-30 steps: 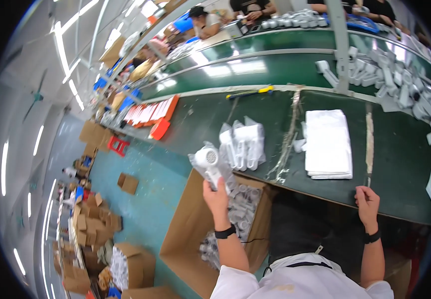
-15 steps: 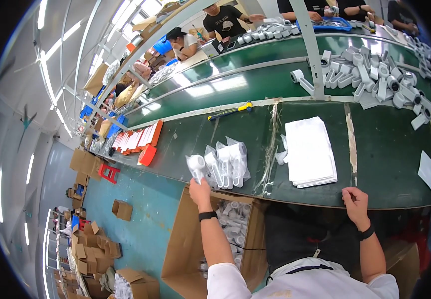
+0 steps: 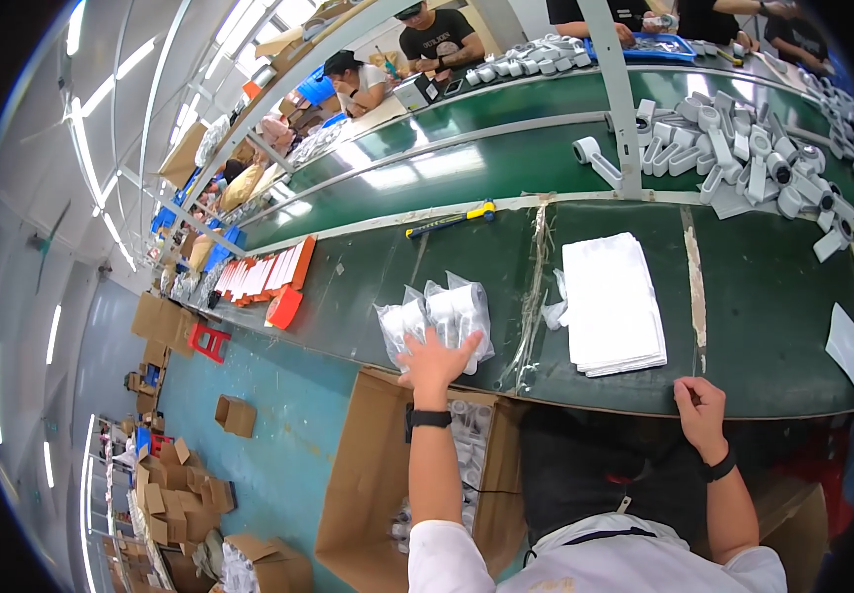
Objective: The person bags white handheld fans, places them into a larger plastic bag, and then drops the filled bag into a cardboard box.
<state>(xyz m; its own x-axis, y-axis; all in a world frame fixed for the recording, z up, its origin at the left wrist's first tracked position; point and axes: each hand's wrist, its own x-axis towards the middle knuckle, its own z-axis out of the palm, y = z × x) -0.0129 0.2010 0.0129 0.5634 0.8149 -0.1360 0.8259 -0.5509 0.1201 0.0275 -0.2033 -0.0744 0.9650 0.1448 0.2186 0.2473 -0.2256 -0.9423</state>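
Observation:
My left hand (image 3: 437,362) is spread out with its fingers apart, resting on a row of several bagged white pieces (image 3: 463,308), each with a round head and a long handle, in clear plastic. They lie side by side near the front edge of the green worktable (image 3: 348,296). My palm hides part of their lower ends. At the table's front edge, right of a stack of white sheets (image 3: 612,304), my right hand (image 3: 700,410) is curled closed. Nothing shows in its fingers.
A cardboard box (image 3: 367,474) of similar white pieces stands below the table edge. Beyond the sheets lie a yellow-and-black tool (image 3: 451,218) and, at far right, a pile of white-grey parts (image 3: 743,148). Orange boxes (image 3: 293,267) and an orange tape roll (image 3: 284,307) lie left. Co-workers sit across.
My left hand has let go of the bagged white piece it gripped, now lying against the others, and has opened and shifted right over the row. My right hand stays closed at the edge.

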